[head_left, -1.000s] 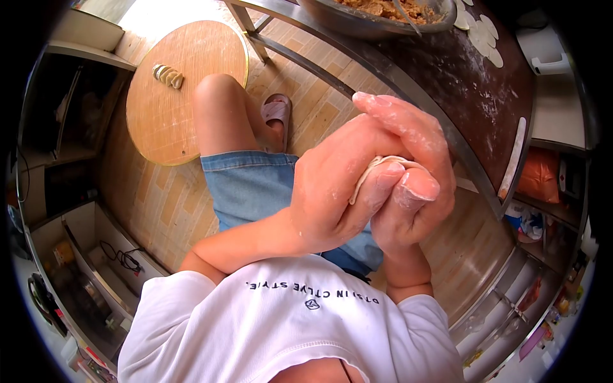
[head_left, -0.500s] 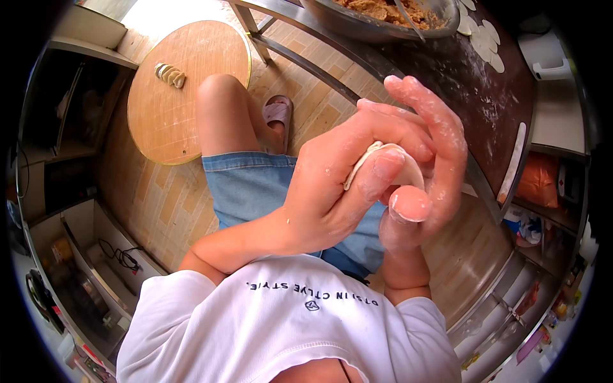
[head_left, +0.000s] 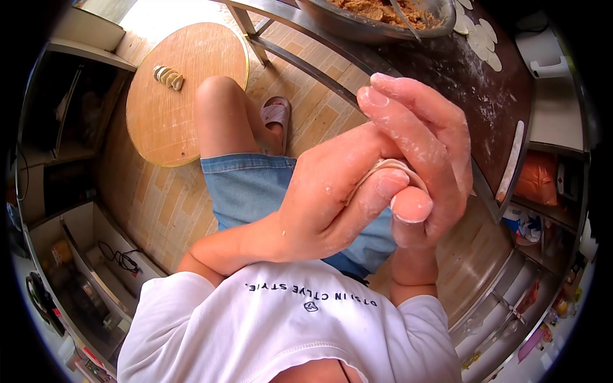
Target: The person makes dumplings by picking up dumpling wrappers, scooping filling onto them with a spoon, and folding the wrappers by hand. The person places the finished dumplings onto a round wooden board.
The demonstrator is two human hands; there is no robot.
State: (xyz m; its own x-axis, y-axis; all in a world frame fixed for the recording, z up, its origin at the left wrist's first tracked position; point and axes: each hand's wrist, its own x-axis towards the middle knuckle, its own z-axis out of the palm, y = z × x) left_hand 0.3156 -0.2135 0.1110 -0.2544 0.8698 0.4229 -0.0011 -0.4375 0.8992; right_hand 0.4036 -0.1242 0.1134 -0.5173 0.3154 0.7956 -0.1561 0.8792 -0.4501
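Note:
My left hand (head_left: pixel 332 198) and my right hand (head_left: pixel 440 150) are cupped together in front of my lap, both dusted with flour. Between them is a dumpling (head_left: pixel 391 164), of which only a pale, thin dough edge shows above the left thumb. Both thumbs lie side by side against its near side. The fingers of my right hand curl over the fingers of my left, so most of the dumpling is hidden.
A metal bowl of orange-brown filling (head_left: pixel 383 14) stands on the dark table (head_left: pixel 440 70). Round dough wrappers (head_left: pixel 482 41) lie beside it, and a floured rolling pin (head_left: pixel 513 156) rests near the edge. Finished dumplings (head_left: pixel 168 77) sit in a row on a round board (head_left: pixel 191 121).
My hands have closed more tightly round the dumpling. The right fingers have folded down over the left hand, and less dough shows than before.

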